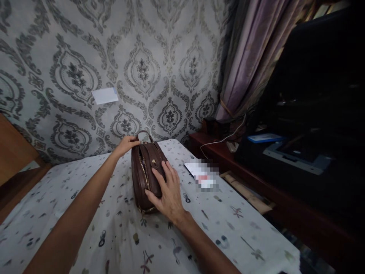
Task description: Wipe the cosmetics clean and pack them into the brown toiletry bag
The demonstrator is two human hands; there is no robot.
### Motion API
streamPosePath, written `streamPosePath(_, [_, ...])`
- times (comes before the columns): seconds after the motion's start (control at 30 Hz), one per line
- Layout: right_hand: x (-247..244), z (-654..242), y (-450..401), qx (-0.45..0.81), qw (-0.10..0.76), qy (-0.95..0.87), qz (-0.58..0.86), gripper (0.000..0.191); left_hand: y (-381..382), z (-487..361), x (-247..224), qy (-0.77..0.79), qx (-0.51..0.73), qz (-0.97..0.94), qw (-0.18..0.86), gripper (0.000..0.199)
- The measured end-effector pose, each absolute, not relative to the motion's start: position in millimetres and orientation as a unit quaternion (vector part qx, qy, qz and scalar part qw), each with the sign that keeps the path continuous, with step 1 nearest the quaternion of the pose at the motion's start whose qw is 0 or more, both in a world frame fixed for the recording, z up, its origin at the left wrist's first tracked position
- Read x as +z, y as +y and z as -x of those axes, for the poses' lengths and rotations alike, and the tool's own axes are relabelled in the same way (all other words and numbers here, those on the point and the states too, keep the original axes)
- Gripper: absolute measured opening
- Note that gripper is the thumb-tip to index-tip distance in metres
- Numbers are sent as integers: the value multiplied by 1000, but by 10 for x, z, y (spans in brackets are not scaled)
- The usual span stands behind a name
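A dark brown leather handbag [137, 182] stands on the patterned white cloth, its carry handle [145, 133] raised at the far end. A gold zipper [145, 173] along its left side is partly undone, leaving a narrow dark gap; what lies inside is hardly visible. My left hand [127, 145] is closed at the bag's far top corner, beside the handle base, thumb and fingers pinched there; whether they hold a zipper pull I cannot tell. Across the near right part of the bag lies my right hand [168, 190], fingers spread against the leather near a gold clasp [154, 162].
Right of the bag lies a phone [191, 169], partly blurred out. A dark red cabinet [211, 146] with a white cable [219, 141] and a large black screen [310, 87] borders the right side. Patterned wallpaper [159, 68] rises behind; wooden furniture [17, 152] stands left.
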State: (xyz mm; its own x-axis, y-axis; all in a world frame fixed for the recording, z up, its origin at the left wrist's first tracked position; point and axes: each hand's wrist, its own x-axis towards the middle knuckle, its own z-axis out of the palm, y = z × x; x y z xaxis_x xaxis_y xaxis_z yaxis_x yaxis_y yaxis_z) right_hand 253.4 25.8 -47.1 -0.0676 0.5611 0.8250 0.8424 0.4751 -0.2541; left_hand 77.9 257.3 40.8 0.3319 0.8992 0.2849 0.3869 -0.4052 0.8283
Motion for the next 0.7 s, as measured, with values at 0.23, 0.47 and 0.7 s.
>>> streamPosePath(0.23, [-458, -2536, 253, -149, 466, -720, 493, 58, 2541, -842, 331, 447, 433, -732, 278, 27])
streamPosePath(0.47, [-452, -2531, 259, -158, 474, -717, 486, 56, 2443, -887, 268, 453, 456, -701, 309, 36])
streamPosePath(0.7, [-461, -2528, 263, -151, 474, -715, 491, 57, 2276, -889, 310, 437, 451, -697, 346, 47])
